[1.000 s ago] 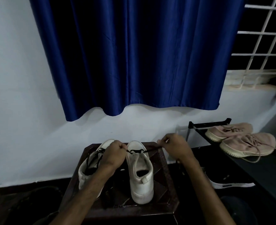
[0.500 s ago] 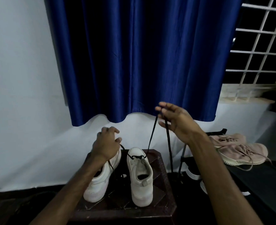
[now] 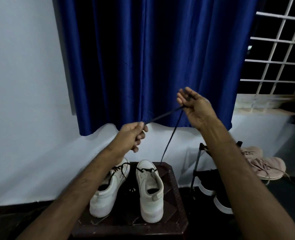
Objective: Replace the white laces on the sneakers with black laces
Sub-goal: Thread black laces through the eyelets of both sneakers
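Observation:
Two white sneakers stand heels toward me on a dark stool [image 3: 176, 220]. The left sneaker [image 3: 108, 191] has black lacing near its toe. The right sneaker [image 3: 150, 189] has a black lace [image 3: 171, 139] threaded through its front eyelets. That lace rises to my right hand [image 3: 195, 108], held high before the curtain, where it hangs over loosely curled fingers. From there the lace runs down-left to my left hand [image 3: 132, 135], which pinches its end between thumb and fingers above the left sneaker.
A blue curtain [image 3: 152, 58] hangs on the white wall behind. At the right a dark rack [image 3: 197, 163] carries pink sneakers [image 3: 264, 163], with black white-soled shoes [image 3: 212, 189] lower down. A barred window [image 3: 278, 49] fills the upper right.
My right hand rose from the sneaker's toe, pulling the black lace up high. My left hand left the left sneaker, lifted, and took hold of the lace's free end.

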Demonstrator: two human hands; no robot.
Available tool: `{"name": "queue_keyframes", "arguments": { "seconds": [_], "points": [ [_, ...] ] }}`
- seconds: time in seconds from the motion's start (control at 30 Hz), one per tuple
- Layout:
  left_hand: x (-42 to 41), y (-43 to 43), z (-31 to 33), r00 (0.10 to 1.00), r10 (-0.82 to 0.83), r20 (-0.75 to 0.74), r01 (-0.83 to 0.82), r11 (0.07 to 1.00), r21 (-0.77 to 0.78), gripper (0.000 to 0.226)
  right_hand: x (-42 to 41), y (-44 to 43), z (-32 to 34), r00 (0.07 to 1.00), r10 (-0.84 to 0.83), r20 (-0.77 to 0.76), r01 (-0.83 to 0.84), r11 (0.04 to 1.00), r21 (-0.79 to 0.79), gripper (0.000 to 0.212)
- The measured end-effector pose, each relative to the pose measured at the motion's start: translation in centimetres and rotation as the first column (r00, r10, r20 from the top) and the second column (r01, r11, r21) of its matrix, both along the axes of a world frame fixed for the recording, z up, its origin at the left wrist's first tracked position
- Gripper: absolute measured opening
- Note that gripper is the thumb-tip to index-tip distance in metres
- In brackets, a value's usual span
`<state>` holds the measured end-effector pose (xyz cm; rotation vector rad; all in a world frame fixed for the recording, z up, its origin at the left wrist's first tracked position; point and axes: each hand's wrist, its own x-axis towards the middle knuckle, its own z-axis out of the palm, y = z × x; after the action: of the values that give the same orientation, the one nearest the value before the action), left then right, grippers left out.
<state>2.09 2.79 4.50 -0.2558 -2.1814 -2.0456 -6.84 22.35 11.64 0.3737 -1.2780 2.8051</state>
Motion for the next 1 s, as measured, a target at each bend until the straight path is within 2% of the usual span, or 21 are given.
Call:
{"name": "queue_keyframes", "arguments": {
  "seconds": [0.1, 0.2, 0.27, 0.3, 0.33, 0.37, 0.4, 0.43, 0.47, 0.5, 0.53, 0.57, 0.6, 0.63, 0.7, 0.77, 0.8, 0.87, 1.0],
  "points": [
    [-0.1, -1.9, -0.6, 0.998, 0.053, -0.022, -0.055, 0.989, -0.139, 0.031, -1.0, 1.3, -3.0, 0.998, -0.033, 0.050, 0.029, 0.997, 0.077, 0.040],
    [-0.4, -2.3, -1.2, 0.996, 0.050, -0.077, -0.071, 0.954, -0.291, 0.028, -1.5, 1.1, -6.8, 0.997, -0.053, 0.063, 0.032, 0.956, 0.293, 0.038],
    [-0.9, -2.2, -1.7, 0.989, 0.071, -0.132, -0.117, 0.914, -0.389, 0.018, -1.6, 0.9, -8.7, 0.996, -0.039, 0.079, -0.005, 0.869, 0.495, 0.029],
    [-1.2, -2.0, -2.1, 0.986, 0.083, -0.146, -0.139, 0.890, -0.434, 0.011, -1.7, 0.9, -9.5, 0.995, -0.036, 0.089, -0.027, 0.784, 0.620, 0.023],
    [-1.4, -1.8, -2.5, 0.983, 0.095, -0.158, -0.161, 0.861, -0.483, 0.007, -1.8, 0.9, -10.2, 0.996, -0.054, 0.067, -0.018, 0.632, 0.775, 0.020],
    [-1.7, -1.5, -2.9, 0.980, 0.108, -0.170, -0.183, 0.830, -0.527, 0.008, -2.0, 0.9, -10.8, 0.997, -0.073, 0.003, 0.025, 0.382, 0.924, 0.021],
    [-1.9, -1.1, -3.2, 0.976, 0.122, -0.178, -0.202, 0.807, -0.555, 0.011, -2.2, 0.8, -11.4, 0.992, -0.080, -0.096, 0.102, 0.077, 0.992, 0.025],
    [-2.3, -0.8, -3.6, 0.974, 0.134, -0.183, -0.215, 0.798, -0.563, 0.013, -2.4, 0.6, -12.1, 0.974, -0.074, -0.213, 0.198, -0.174, 0.965, 0.027],
    [-2.7, -0.5, -4.0, 0.971, 0.147, -0.187, -0.228, 0.797, -0.560, 0.014, -2.3, 0.3, -12.4, 0.944, -0.062, -0.323, 0.291, -0.299, 0.909, 0.027],
    [-3.2, -0.3, -4.4, 0.966, 0.166, -0.201, -0.251, 0.796, -0.551, 0.015, -2.1, -0.1, -12.7, 0.921, -0.040, -0.387, 0.361, -0.281, 0.889, 0.025],
    [-3.7, -0.1, -4.9, 0.956, 0.189, -0.225, -0.283, 0.791, -0.542, 0.015, -2.0, -0.4, -12.9, 0.923, 0.002, -0.384, 0.380, -0.148, 0.913, 0.024],
    [-4.0, 0.1, -5.4, 0.946, 0.208, -0.249, -0.313, 0.789, -0.529, 0.016, -1.5, -0.8, -13.0, 0.946, 0.068, -0.317, 0.312, 0.071, 0.947, 0.025],
    [-4.4, 0.3, -5.8, 0.940, 0.221, -0.261, -0.328, 0.796, -0.508, 0.015, -0.9, -1.2, -13.1, 0.963, 0.165, -0.214, 0.163, 0.278, 0.947, 0.027],
    [-4.7, 0.5, -6.1, 0.938, 0.226, -0.263, -0.330, 0.815, -0.477, 0.015, -0.3, -1.7, -13.2, 0.955, 0.259, -0.143, 0.027, 0.406, 0.914, 0.030],
    [-5.1, 0.8, -6.7, 0.942, 0.240, -0.235, -0.319, 0.859, -0.400, 0.012, 0.3, -2.2, -14.0, 0.939, 0.325, -0.112, -0.098, 0.565, 0.819, 0.031],
    [-5.2, 0.9, -7.1, 0.942, 0.266, -0.204, -0.321, 0.892, -0.318, 0.014, 0.4, -2.5, -15.0, 0.953, 0.287, -0.102, -0.136, 0.701, 0.700, 0.026],
    [-5.2, 0.9, -7.3, 0.941, 0.280, -0.190, -0.326, 0.902, -0.283, 0.019, 0.2, -2.4, -15.5, 0.961, 0.264, -0.077, -0.152, 0.746, 0.648, 0.021],
    [-5.3, 0.8, -8.1, 0.951, 0.276, -0.143, -0.304, 0.919, -0.251, 0.028, -0.3, -1.9, -16.5, 0.960, 0.275, -0.045, -0.193, 0.771, 0.608, 0.014],
    [-4.9, 0.7, -9.6, 0.966, 0.245, -0.080, -0.258, 0.915, -0.309, 0.027, -1.0, -1.3, -17.8, 0.930, 0.363, -0.059, -0.219, 0.676, 0.704, 0.010]
  ]
}}
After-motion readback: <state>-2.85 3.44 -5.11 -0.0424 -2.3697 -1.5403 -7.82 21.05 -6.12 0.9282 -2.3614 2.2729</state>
